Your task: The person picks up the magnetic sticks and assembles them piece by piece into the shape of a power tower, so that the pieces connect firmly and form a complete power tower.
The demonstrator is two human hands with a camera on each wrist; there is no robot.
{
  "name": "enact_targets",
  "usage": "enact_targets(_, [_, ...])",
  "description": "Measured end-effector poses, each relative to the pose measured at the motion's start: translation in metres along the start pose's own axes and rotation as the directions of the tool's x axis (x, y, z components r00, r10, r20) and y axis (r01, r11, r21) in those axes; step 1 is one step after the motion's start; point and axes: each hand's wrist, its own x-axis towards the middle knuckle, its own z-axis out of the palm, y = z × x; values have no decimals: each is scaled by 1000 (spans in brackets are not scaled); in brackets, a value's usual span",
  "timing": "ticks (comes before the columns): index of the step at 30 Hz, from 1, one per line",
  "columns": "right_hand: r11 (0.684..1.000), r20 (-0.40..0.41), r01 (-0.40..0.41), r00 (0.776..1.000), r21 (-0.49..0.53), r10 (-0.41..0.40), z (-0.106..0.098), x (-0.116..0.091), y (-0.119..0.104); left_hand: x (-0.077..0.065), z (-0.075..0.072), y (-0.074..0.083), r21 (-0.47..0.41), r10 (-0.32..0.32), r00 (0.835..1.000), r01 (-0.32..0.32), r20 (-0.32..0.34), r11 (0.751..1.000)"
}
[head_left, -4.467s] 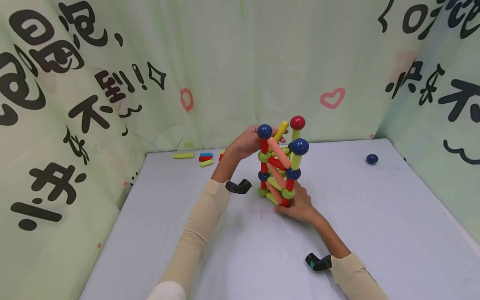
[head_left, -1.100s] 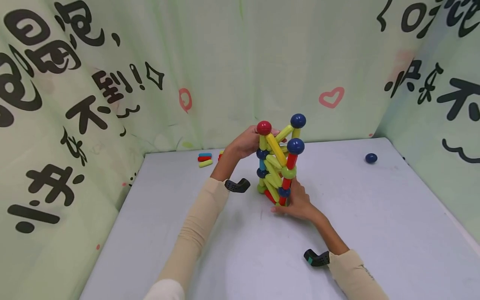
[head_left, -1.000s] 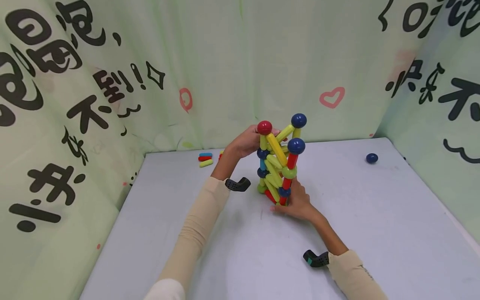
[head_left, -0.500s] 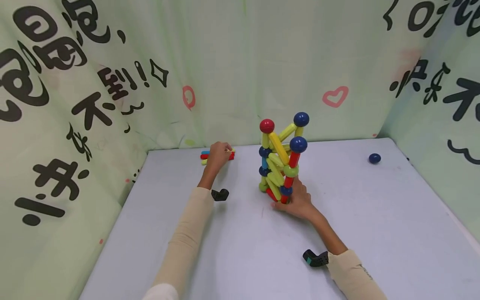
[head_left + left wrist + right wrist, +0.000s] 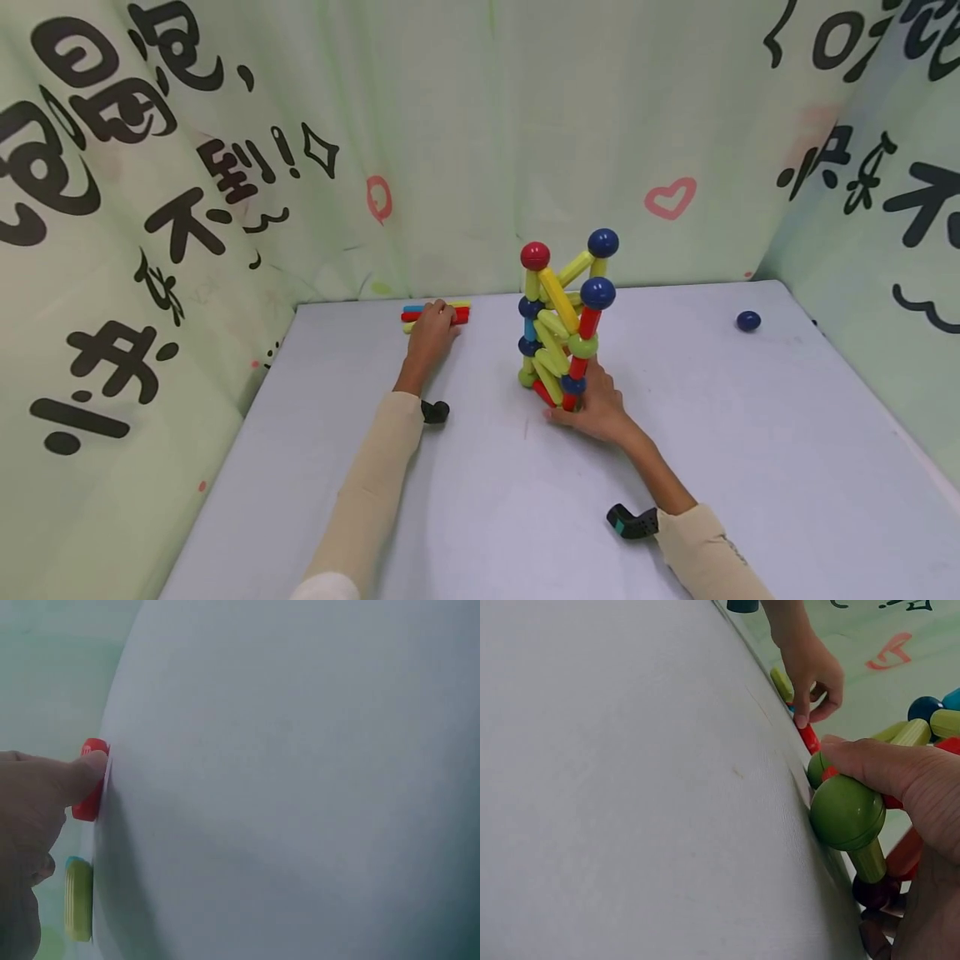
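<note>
At the back left of the table, my left hand pinches a red magnetic stick, thumb on its near side in the left wrist view. More sticks lie around that hand, among them a blue one and a yellow-green one. A tall tower of magnetic sticks and balls stands upright right of centre, with a red ball and two blue balls on top. My right hand grips its base; the right wrist view shows the thumb over the sticks beside a green ball.
A loose blue ball sits at the back right of the white table. A pale green curtain with black lettering hangs behind the table and along its sides.
The tower has been turned, bringing the red ball to the left. My left hand has left its top for the sticks. A yellow-green stick at far left is gone. My right hand stays at the base.
</note>
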Motion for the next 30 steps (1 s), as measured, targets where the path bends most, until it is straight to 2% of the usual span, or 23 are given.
enact_targets(5, [1000, 4, 0, 1000, 1, 0, 0, -2, -1, 1, 2, 4, 20, -31, 999, 31, 18, 999])
enact_targets(11, [1000, -3, 6, 1000, -1, -6, 0, -2, -1, 1, 3, 12, 32, -86, 990, 83, 111, 996])
enact_targets(13, [1000, -8, 13, 1000, 2, -13, 0, -2, -1, 0, 1, 16, 27, -97, 988, 94, 124, 995])
enact_targets(15, [1000, -14, 14, 1000, 8, -14, -1, -2, -1, 1, -5, 23, -48, -108, 988, 114, 110, 992])
enact_targets(17, [1000, -23, 15, 1000, 9, -15, -1, -2, -1, 4, -14, 31, -201, -116, 991, 128, 70, 971])
enact_targets(18, [1000, -29, 19, 999, 10, -19, 0, -3, -1, 5, -21, 37, -307, -120, 992, 127, 41, 943])
enact_targets(19, [1000, -37, 19, 999, 6, -19, 0, -3, -1, 7, -31, 43, -426, -127, 992, 120, 14, 897])
enact_targets(20, [1000, -44, 19, 999, 3, -19, 1, -3, -2, 9, -41, 51, -542, -134, 991, 105, -14, 834])
enact_targets(21, [1000, -52, 20, 998, 1, -20, 2, -3, -2, 11, -54, 59, -650, -141, 989, 81, -41, 756])
enact_targets(23, [1000, -67, 22, 998, 5, -22, 4, -4, -4, 13, -83, 76, -814, -151, 984, 13, -92, 580])
enact_targets(25, [1000, -74, 20, 997, 10, -19, 6, -4, -6, 15, -111, 92, -909, -143, 979, -76, -146, 409])
enact_targets(26, [1000, -71, 17, 997, 17, -16, 6, -5, -7, 15, -124, 99, -933, -140, 976, -111, -168, 343])
enact_targets(27, [1000, -68, 13, 998, 21, -11, 5, -5, -8, 15, -136, 106, -947, -135, 973, -142, -187, 288])
enact_targets(28, [1000, -65, 14, 998, 20, -13, 5, -5, -9, 15, -145, 113, -954, -125, 971, -169, -204, 249])
enact_targets(29, [1000, -61, 15, 998, 19, -14, 4, -6, -10, 14, -153, 118, -957, -116, 969, -188, -217, 223])
enact_targets(30, [1000, -52, 18, 999, 20, -17, 3, -7, -11, 13, -158, 123, -957, -105, 969, -199, -225, 212])
